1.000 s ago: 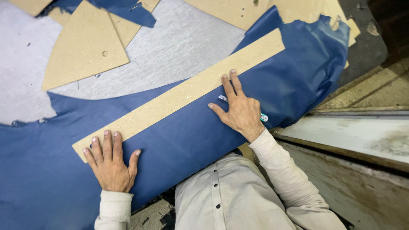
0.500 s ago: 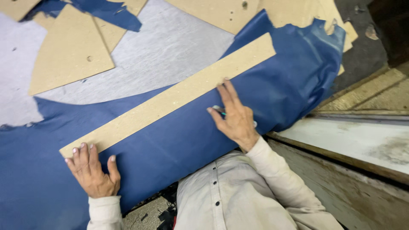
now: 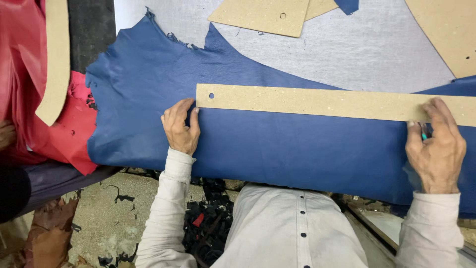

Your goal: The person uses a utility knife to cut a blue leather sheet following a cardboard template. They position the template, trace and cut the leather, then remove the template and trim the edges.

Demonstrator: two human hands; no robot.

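1. The long cardboard strip [image 3: 337, 103] lies flat across the blue leather hide [image 3: 277, 149], running from near the middle of the view out past the right edge, with a small round hole near its left end.
2. Nearest to the person, a pale buttoned shirt [image 3: 292, 233] fills the bottom of the view, and dark offcuts [image 3: 208, 223] lie on the floor beside it.
3. The left hand [image 3: 181, 126] rests on the hide at the strip's left end, fingers curled loosely, fingertips touching the strip's lower corner; it presses rather than grasps, clasping nothing.
4. The right hand [image 3: 436, 146] lies palm down far along the strip, fingers spread over its lower edge and onto the cardboard. A small teal-tipped tool [image 3: 424, 135] peeks out between the fingers; I cannot tell how firmly it is held.
5. The hide hangs over the near table edge and has a ragged upper border.
6. To the left, a red hide [image 3: 64, 129] overlaps the blue one's edge, with a curved cardboard template [image 3: 55, 59] lying on it.
7. Farther off, the grey table top [image 3: 357, 54] shows bare above the hide.
8. At the far edge lie a flat cardboard pattern piece [image 3: 263, 15] with a hole, and a larger cardboard sheet [image 3: 446, 30] at upper right.
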